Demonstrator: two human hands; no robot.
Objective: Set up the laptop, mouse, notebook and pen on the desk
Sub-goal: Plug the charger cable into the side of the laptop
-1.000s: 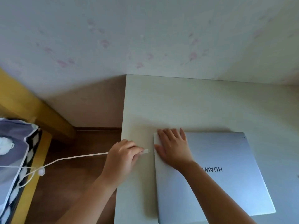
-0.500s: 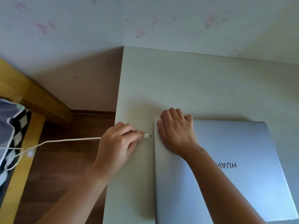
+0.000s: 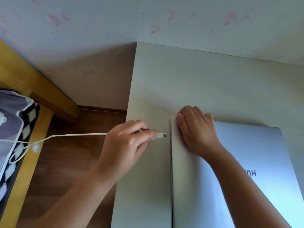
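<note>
A closed silver laptop [image 3: 250,162] lies on the pale desk [image 3: 189,83], its left edge with the ports facing my left hand. My left hand [image 3: 126,142] pinches the plug end of a white charging cable [image 3: 79,134]; the metal tip sits just short of the laptop's left side, a small gap between them. My right hand [image 3: 195,129] rests flat on the laptop's far left corner, fingers curled over the back edge. No mouse, notebook or pen is in view.
The cable trails left over a brown wooden floor [image 3: 65,162] to a yellow wooden bed frame [image 3: 24,162] with patterned bedding [image 3: 14,122]. The desk's left edge stands beside the gap to the floor. A floral wallpapered wall [image 3: 148,18] backs the desk.
The view has shifted so the laptop sits further right. My left hand has kept the plug near the laptop's left edge, and my right hand has slid up onto the far corner.
</note>
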